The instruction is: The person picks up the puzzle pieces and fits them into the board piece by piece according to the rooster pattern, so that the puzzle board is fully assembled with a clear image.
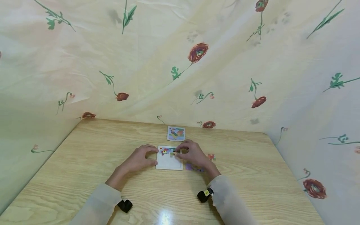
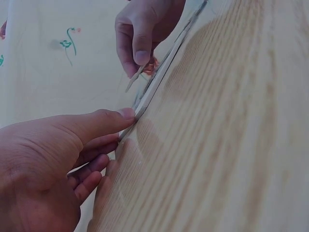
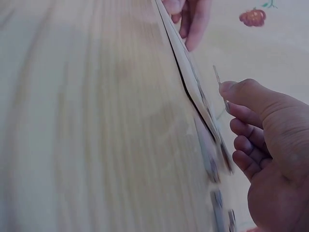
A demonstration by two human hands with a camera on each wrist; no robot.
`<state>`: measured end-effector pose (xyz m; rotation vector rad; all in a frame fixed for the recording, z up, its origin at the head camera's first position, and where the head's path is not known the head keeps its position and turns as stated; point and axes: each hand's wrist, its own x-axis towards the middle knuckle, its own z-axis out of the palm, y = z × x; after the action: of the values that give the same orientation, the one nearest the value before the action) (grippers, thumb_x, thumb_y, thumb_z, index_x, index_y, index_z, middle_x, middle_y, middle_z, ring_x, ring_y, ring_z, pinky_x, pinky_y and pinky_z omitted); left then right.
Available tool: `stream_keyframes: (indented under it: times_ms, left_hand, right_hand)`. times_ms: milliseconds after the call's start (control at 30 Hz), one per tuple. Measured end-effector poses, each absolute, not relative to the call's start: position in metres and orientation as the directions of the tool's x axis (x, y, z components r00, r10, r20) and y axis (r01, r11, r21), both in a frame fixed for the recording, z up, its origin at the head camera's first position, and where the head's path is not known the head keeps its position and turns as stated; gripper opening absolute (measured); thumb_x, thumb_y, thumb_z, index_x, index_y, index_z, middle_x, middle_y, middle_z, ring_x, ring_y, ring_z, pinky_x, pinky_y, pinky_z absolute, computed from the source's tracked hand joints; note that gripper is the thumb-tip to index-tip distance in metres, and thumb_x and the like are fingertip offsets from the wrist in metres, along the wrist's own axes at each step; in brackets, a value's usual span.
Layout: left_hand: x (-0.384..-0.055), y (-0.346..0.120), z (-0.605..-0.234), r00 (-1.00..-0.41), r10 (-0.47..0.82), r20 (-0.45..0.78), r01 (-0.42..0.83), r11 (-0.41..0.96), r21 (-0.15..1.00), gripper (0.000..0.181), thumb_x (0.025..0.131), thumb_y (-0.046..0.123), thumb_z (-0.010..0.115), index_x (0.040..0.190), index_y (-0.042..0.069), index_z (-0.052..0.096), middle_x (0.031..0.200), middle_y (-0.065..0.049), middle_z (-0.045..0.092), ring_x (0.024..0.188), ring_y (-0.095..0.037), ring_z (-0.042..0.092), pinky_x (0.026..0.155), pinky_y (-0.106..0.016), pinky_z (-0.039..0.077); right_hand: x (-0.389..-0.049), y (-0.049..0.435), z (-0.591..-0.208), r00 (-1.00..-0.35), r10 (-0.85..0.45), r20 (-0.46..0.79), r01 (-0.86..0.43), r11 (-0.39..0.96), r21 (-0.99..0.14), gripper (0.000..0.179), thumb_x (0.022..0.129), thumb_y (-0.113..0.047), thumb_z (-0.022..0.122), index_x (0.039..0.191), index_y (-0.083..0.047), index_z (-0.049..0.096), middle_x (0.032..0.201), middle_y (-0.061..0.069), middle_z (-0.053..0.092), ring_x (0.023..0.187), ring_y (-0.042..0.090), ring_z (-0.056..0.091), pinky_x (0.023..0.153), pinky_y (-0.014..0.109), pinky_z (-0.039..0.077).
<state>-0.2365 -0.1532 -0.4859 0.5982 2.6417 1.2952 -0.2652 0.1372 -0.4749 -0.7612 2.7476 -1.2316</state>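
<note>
A white jigsaw puzzle tray point(image 1: 166, 164) lies on the wooden table, with colourful pieces fitted along its far side. My left hand point(image 1: 139, 158) holds the tray's left edge between thumb and fingers; the left wrist view shows the thumb point(image 2: 108, 121) at the rim. Over the tray's right part, my right hand point(image 1: 194, 153) pinches a small puzzle piece point(image 1: 173, 154) between thumb and forefinger. In the right wrist view that thin piece point(image 3: 216, 73) is seen edge-on, raised above the tray, while the other fingers curl loosely.
Loose puzzle pieces, one reddish point(image 1: 211, 157) and some purple point(image 1: 189, 167), lie right of the tray, partly behind the right wrist. A square picture card point(image 1: 176, 133) lies beyond the tray. Flowered cloth point(image 1: 152, 62) hangs around the table point(image 1: 112, 140).
</note>
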Motion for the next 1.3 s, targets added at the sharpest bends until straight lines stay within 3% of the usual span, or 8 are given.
stream_keyframes:
  times_ms: [333,667,1300]
  left_hand:
    - [-0.239,-0.15,-0.488,-0.91,0.408,0.068,0.307,0.555,0.773,0.046,0.089,0.024,0.081,0.132,0.014,0.069,0.141,-0.004,0.062,0.14,-0.034,0.05,0.117,-0.059,0.04]
    - [-0.241,-0.151,-0.487,-0.912,0.402,0.078,0.318,0.575,0.753,0.045,0.089,0.02,0.08,0.132,0.012,0.069,0.145,-0.008,0.061,0.142,-0.038,0.048,0.119,-0.061,0.036]
    - [-0.243,-0.148,-0.488,-0.915,0.395,0.085,0.32,0.581,0.748,0.046,0.089,0.021,0.08,0.133,0.012,0.069,0.145,-0.009,0.06,0.142,-0.039,0.048,0.119,-0.061,0.037]
  right_hand:
    - [-0.265,0.112,-0.474,-0.851,-0.495,0.175,-0.466,0.561,-0.684,0.017,0.087,-0.017,0.083,0.103,-0.011,0.08,0.112,0.005,0.067,0.093,0.015,0.058,0.076,0.022,0.051]
    - [-0.267,0.098,-0.477,-0.806,-0.55,0.221,-0.541,0.531,-0.653,0.014,0.087,-0.015,0.083,0.1,-0.01,0.08,0.106,0.006,0.067,0.09,0.017,0.06,0.076,0.02,0.05]
    - [-0.272,0.093,-0.48,-0.81,-0.553,0.192,-0.547,0.598,-0.585,0.013,0.087,-0.018,0.084,0.098,-0.011,0.081,0.1,0.003,0.067,0.089,0.012,0.052,0.076,0.024,0.047]
